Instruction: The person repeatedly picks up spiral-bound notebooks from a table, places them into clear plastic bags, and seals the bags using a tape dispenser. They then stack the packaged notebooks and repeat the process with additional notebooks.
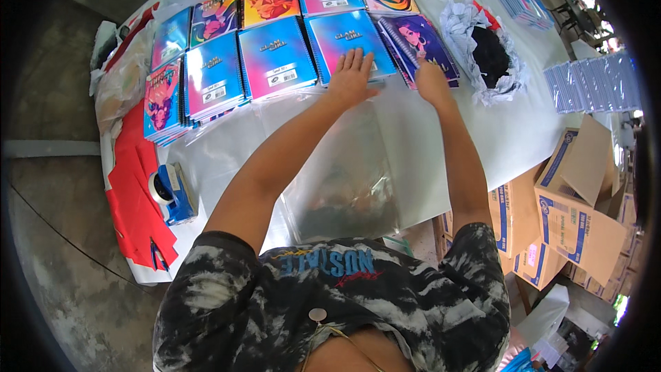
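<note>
Rows of spiral notebooks cover the far part of the table, some blue and pink, others with bright illustrated covers. My left hand [352, 79] lies flat, fingers stretched, on the lower part of a blue-and-pink spiral notebook [341, 34]. At the right end of the near row, my right hand [432, 84] is closed on the near edge of a purple spiral notebook [415, 34] with an illustrated figure. That notebook lies slanted, its spiral edge raised; my fingertips there are partly hidden. Nearer stacks include a blue-and-pink notebook [275, 52] and an illustrated notebook [163, 100].
Clear plastic sheets [341, 179] lie before me. At left are a blue tape dispenser [173, 193], red material [131, 186] and scissors [158, 255]. Crumpled white wrapping [513, 83] sits right of the notebooks, beyond it wrapped stacks [592, 86]. Cardboard boxes [575, 224] stand right of the table.
</note>
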Demonstrator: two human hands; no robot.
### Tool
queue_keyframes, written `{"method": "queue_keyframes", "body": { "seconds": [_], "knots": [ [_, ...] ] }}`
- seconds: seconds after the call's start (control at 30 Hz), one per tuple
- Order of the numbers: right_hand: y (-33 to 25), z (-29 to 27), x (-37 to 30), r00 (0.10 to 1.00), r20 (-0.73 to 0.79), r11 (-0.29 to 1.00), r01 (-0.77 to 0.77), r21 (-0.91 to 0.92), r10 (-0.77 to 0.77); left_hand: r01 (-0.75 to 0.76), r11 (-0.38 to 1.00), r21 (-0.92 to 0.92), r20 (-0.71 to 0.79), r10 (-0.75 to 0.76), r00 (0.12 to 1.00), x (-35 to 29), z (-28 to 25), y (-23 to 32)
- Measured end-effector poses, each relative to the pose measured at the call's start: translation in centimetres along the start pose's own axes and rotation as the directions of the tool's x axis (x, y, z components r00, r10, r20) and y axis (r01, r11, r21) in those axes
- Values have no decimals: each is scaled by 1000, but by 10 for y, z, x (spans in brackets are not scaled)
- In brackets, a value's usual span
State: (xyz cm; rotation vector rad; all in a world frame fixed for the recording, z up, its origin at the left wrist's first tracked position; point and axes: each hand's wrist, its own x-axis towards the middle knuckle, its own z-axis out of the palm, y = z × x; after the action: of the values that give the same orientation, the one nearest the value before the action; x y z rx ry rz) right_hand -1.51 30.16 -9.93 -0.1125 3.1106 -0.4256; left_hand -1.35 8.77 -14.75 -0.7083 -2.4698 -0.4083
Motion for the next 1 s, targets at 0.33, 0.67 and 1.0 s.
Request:
{"method": "queue_keyframes", "body": {
  "seconds": [0.33, 0.67, 1.0],
  "knots": [
    [-92, -34, -156, 991, 87, -154, -71, 985, 101, 176, 411, -894, -264, -803, 534, -36, -214, -51],
    [-204, 124, -216, 787, 610, -99, -617, 780, -95, 209, -229, -951, 264, -951, 159, -226, -278, -21],
    [-199, 26, -82, 997, -47, 823, 82, 562, -68, 969, 213, -123, 710, -664, 236, -273, -262, -18]
  ]
}}
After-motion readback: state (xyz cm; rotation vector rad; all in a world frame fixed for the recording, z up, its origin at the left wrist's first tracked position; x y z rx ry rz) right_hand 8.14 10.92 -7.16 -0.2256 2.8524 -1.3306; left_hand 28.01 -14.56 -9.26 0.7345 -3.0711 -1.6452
